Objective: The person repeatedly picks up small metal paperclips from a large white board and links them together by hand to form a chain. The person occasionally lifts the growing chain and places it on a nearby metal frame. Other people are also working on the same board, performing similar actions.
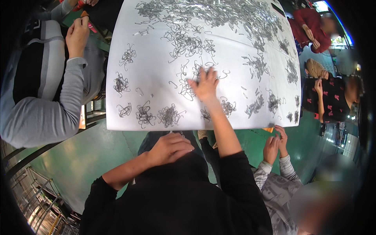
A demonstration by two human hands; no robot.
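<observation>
Green floor [74, 166] extends below a white table [152, 78]. Right hand [205, 85], fingers spread open, is over loose hooked wires [185, 88] midway across the table. Left hand [170, 148], fingers curled, is off the table's near edge; whether it holds anything cannot be determined. Small metal pieces [219, 13] lie heaped toward the table's far edge.

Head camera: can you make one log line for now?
right hand: spread over curved wires, contact unclear | left hand: curled, palm hidden, outside white tabletop | wire heaps: along near edge
</observation>
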